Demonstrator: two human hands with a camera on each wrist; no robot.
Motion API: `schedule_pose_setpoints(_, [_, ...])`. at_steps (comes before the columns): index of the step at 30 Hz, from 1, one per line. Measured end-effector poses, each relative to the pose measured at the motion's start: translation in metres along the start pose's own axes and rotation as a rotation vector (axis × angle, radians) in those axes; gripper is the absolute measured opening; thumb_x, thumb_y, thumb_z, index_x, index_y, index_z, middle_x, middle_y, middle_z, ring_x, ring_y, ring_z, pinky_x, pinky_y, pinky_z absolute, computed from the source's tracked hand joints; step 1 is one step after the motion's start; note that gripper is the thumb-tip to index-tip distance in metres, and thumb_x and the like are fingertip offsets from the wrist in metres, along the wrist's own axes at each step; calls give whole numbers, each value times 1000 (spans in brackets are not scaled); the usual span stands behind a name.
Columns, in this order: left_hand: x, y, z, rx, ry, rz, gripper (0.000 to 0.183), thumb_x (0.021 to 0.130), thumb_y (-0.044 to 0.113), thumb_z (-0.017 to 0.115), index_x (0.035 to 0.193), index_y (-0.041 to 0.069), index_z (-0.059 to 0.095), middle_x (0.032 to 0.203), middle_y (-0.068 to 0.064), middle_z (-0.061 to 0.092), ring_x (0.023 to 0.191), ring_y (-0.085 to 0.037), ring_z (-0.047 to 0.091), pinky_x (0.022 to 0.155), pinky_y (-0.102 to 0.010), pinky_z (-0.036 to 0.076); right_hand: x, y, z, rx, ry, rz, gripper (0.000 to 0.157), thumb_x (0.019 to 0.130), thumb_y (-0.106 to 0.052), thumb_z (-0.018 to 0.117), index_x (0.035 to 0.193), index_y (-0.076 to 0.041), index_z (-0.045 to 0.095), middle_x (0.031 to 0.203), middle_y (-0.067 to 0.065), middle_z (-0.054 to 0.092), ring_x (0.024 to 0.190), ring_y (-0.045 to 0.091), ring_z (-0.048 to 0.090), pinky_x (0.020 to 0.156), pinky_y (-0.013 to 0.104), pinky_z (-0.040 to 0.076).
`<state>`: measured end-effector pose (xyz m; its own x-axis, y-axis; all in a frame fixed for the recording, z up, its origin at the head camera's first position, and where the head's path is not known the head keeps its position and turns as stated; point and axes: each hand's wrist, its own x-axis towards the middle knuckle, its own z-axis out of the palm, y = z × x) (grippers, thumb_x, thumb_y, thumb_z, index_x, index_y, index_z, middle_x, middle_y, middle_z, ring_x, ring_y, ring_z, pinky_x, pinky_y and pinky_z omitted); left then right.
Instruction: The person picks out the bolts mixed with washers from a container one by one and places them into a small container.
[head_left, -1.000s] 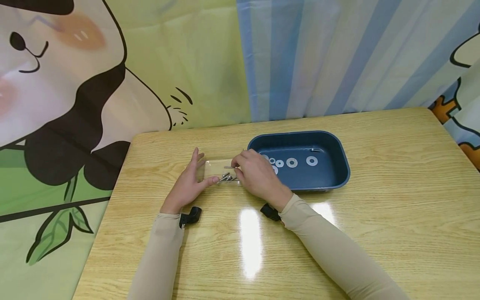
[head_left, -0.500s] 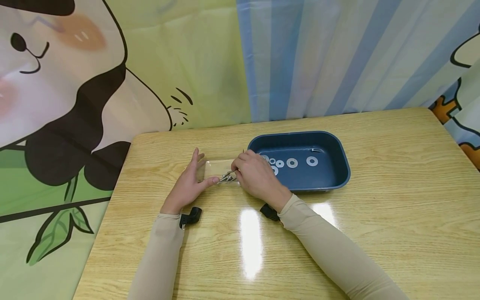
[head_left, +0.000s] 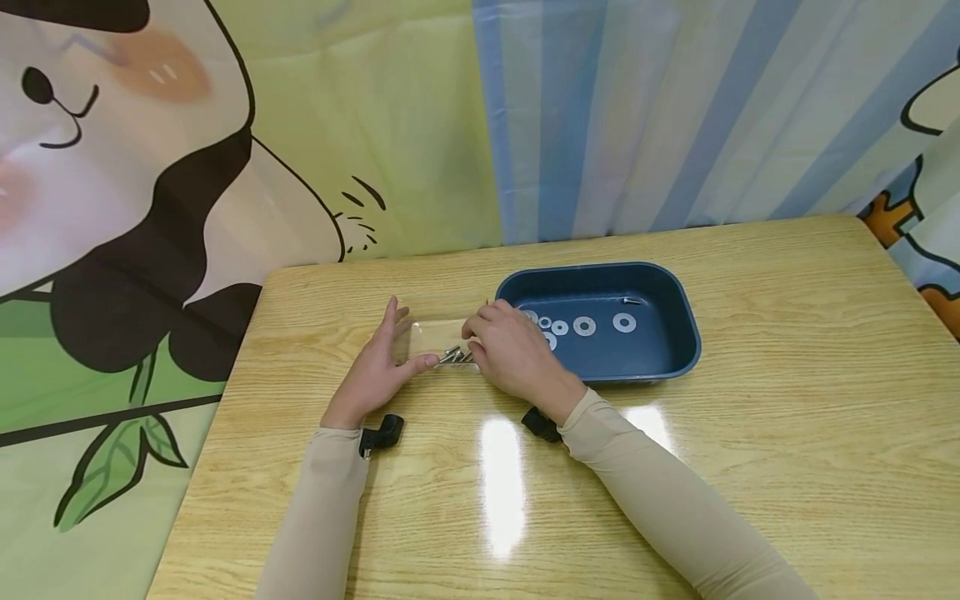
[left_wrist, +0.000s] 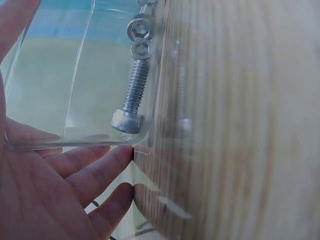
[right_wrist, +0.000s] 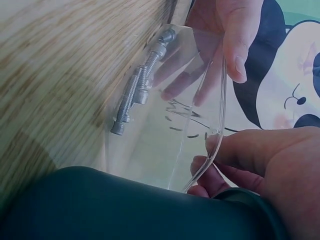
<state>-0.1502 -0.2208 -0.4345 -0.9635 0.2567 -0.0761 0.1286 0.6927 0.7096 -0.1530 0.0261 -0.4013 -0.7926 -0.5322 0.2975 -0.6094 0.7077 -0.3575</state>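
Observation:
A clear plastic box lies on the table between my hands. Several silver socket head bolts lie inside it, along the near side. My left hand spans the box's left end, thumb by the near wall and fingers stretched along the end. My right hand reaches over the right end. In the right wrist view its fingertips come over the rim, slightly apart, with no bolt visible between them. A blue bin stands right beside the right hand, which hides its left corner.
Inside the bin lie several flat washers and a small metal piece near the far wall. A patterned curtain hangs behind the wooden table. Black wrist mounts stick out under both wrists.
A second ago my right fingers pinched a bolt over the box. They lowered it towards the other bolts, and now the fingertips have let go of it. My left hand stays put.

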Motion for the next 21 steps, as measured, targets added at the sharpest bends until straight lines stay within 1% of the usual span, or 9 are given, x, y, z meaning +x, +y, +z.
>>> schedule_pose_setpoints(5, [0,-1,1,-6,3,-3,112,91,51,71,160,28,-14,165,-6,23,146,-37,30,112,-62,30,-1,0,-4,14,-5,6,11,95,-12,67,103,-11,75,102,4,68,99,23,58,84,37,50])
schedule_pose_setpoints(12, [-1,-1,0,-9,5,-4,111,91,52,70,159,30,-15,165,-5,23,147,-36,30,112,-61,31,-4,1,-11,24,16,3,12,95,-14,68,104,-9,74,103,4,68,99,23,57,86,37,50])
schedule_pose_setpoints(21, [-1,1,0,-11,1,-6,112,91,53,70,159,31,-15,165,-4,22,146,-35,31,112,-61,32,-8,3,-18,58,50,-3,12,96,-11,67,105,-7,74,101,5,67,96,23,56,82,36,49])
